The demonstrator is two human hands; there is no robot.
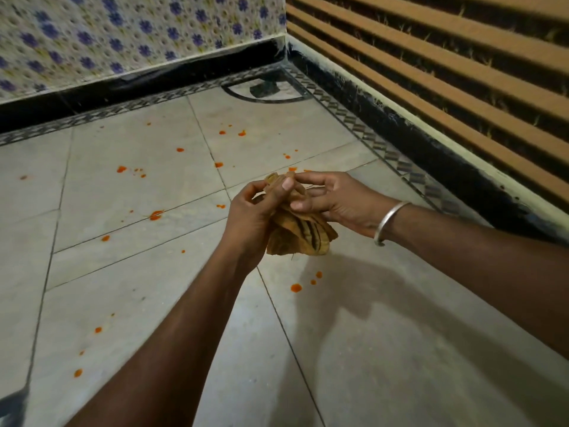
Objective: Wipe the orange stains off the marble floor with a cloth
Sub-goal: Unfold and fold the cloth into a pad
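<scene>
A bunched orange-brown cloth (300,237) with dark stripes hangs in the air between both hands, above the marble floor (385,349). My left hand (255,211) grips its upper left part, thumb on top. My right hand (341,201), with a metal bangle at the wrist, pinches the cloth from the right, fingers partly spread. Several orange stains dot the floor: one blob (296,287) just below the cloth, one (155,215) to the left, one (121,169) farther left, and a pair (241,133) toward the far wall.
A flower-patterned tiled wall (123,35) with a black skirting runs along the back. A brown-and-dark striped wall (446,57) closes the right side. A patterned border strip (369,137) and a dark quarter-circle inlay (264,90) mark the corner.
</scene>
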